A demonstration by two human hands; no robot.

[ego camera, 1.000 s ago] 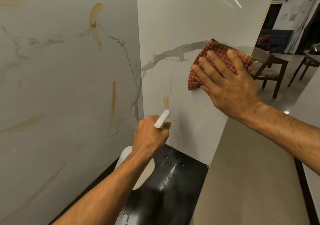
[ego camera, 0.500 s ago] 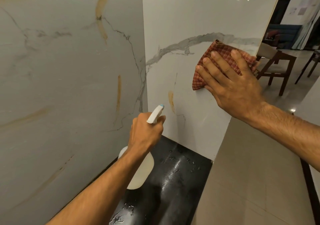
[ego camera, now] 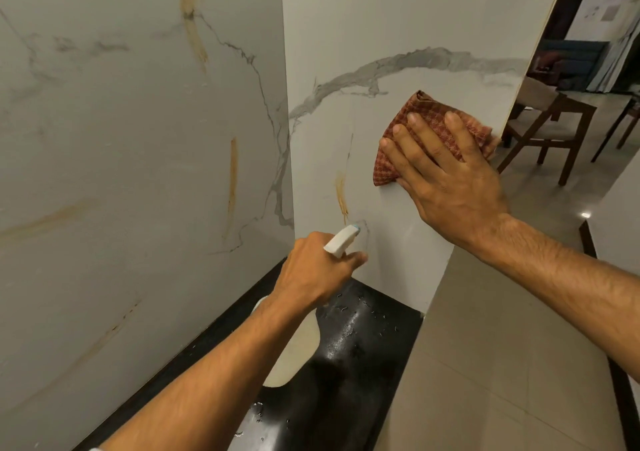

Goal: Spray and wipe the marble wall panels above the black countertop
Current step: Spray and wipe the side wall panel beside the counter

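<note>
Two white marble panels meet in a corner above the black countertop (ego camera: 367, 353). The left panel (ego camera: 121, 173) carries several brown streaks. The end panel (ego camera: 363, 27) has a grey vein and one brown streak low down. My left hand (ego camera: 311, 270) grips a white spray bottle (ego camera: 294, 353), its nozzle pointing at that low streak. My right hand (ego camera: 446, 180) presses a folded red checked cloth (ego camera: 429, 121) flat against the end panel, below the grey vein and near the panel's right edge.
Water droplets lie on the wet countertop. Beige floor tiles (ego camera: 502, 364) stretch to the right of it. Beyond the end panel's edge stand wooden chairs (ego camera: 550, 131) and an open room.
My right hand and the cloth have slid down the end panel, away from the grey vein. My left hand has kept the bottle raised toward the low brown streak.
</note>
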